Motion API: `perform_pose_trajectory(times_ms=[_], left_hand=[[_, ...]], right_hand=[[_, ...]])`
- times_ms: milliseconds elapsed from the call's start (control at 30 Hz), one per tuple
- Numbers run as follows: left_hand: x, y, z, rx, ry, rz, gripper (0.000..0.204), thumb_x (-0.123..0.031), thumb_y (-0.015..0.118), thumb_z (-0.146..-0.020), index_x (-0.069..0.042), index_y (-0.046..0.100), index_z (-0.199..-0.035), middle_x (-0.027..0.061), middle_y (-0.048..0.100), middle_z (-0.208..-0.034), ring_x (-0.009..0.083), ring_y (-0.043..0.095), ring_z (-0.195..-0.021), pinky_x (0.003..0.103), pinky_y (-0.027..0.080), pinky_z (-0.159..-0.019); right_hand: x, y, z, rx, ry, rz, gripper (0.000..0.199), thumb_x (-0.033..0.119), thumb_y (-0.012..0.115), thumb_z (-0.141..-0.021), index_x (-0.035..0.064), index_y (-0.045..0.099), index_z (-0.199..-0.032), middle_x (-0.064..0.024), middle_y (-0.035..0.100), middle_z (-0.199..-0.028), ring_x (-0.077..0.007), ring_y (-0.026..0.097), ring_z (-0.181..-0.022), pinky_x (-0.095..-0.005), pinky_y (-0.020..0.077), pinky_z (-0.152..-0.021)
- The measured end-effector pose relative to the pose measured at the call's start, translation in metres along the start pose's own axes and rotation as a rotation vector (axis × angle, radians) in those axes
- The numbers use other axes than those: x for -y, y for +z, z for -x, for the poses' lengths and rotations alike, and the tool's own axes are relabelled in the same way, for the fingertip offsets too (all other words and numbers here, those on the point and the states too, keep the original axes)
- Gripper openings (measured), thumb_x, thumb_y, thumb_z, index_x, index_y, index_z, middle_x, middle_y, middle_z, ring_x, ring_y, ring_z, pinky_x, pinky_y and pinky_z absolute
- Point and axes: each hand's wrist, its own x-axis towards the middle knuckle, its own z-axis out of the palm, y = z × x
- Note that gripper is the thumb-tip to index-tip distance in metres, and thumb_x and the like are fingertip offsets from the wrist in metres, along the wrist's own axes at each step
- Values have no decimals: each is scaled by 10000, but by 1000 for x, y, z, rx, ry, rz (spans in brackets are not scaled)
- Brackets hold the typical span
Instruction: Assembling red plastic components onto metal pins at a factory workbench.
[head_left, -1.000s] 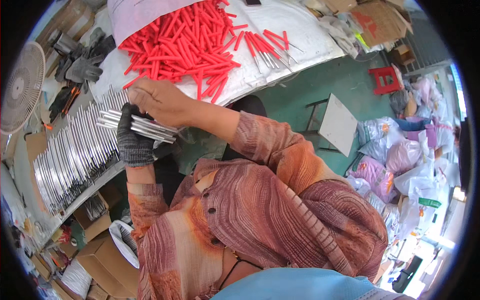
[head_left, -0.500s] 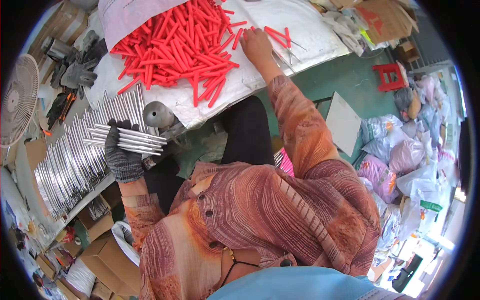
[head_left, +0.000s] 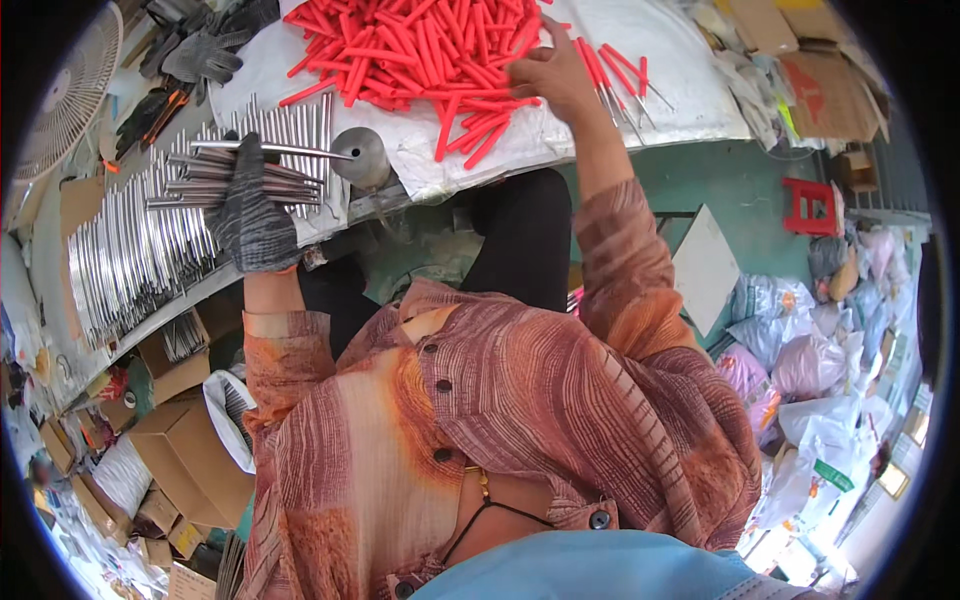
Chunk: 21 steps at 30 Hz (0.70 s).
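My left hand, in a dark grey knit glove, is closed round a bundle of slim metal rods. One rod sticks out above the others, and its tip lies in front of or at the hole of a grey metal cup-shaped piece; I cannot tell which. Bare, my right hand reaches to the right edge of a heap of red tubes, fingers spread, with nothing visible in them. To its right lie several red sleeves with thin metal shafts on the white sheet.
Many metal rods lie in rows on the left bench. A fan and grey gloves are beyond them. Cardboard boxes sit below the bench. A red stool and filled plastic bags are on the right.
My right hand has moved from beside the shafted red pieces leftward to the heap, and its fingers have spread. My left hand still holds the rods, now tilted differently. The view has shifted.
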Motion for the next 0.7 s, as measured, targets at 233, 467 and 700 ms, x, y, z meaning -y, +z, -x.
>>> perform_pose_trajectory(times_ms=[233, 467, 700], left_hand=[[18, 19, 18, 367, 297, -149, 183, -29, 664, -769, -11, 615, -944, 23, 614, -864, 100, 569, -786, 249, 457, -724], [3, 27, 36, 333, -17, -190, 229, 7, 651, -772, -20, 617, -998, 38, 630, -878, 107, 586, -741, 229, 471, -648], [-1, 24, 34, 347, -135, -84, 197, -41, 684, -751, -29, 633, -941, 47, 637, -821, 127, 596, -720, 256, 475, -655]], right_hand=[[72, 94, 66, 42, -440, -589, 727, -6, 629, -779, 32, 124, -1301, -165, 502, -1024, -205, 580, -867, -328, 519, -734], [80, 110, 75, 116, -543, -584, 719, -7, 603, -803, 45, 111, -1324, -154, 504, -1050, -202, 579, -888, -330, 512, -761], [102, 130, 88, 79, -916, -14, 340, 152, 622, -782, 76, 521, -1098, -119, 604, -901, -249, 618, -818, -322, 502, -732]])
